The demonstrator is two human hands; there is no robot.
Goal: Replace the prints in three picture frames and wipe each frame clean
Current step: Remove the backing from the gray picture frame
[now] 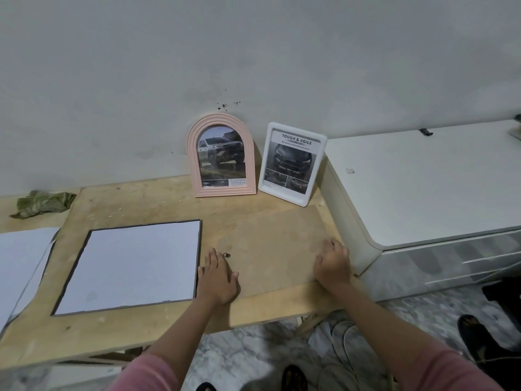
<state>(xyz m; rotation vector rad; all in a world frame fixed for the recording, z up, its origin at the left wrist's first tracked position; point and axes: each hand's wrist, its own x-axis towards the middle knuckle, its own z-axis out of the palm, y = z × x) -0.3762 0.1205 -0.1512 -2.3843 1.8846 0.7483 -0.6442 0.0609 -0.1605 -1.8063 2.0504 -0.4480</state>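
A pink arched frame (222, 156) and a white rectangular frame (291, 165) stand against the wall, each holding a truck print. A dark-edged frame (132, 263) lies flat on the wooden table (141, 328) with a white sheet showing in it. Right of it lies a brown backing board (270, 244) with a small black hanger clip (226, 254) on it. My left hand (217, 277) presses flat on the board's left part, beside the flat frame. My right hand (332, 263) has its fingers curled over the board's right edge.
A crumpled green cloth (42, 203) lies at the table's back left. Another white sheet (19, 261) lies at the far left. A white cabinet (423, 187) stands close against the table's right side. Sandals and feet are on the marble floor below.
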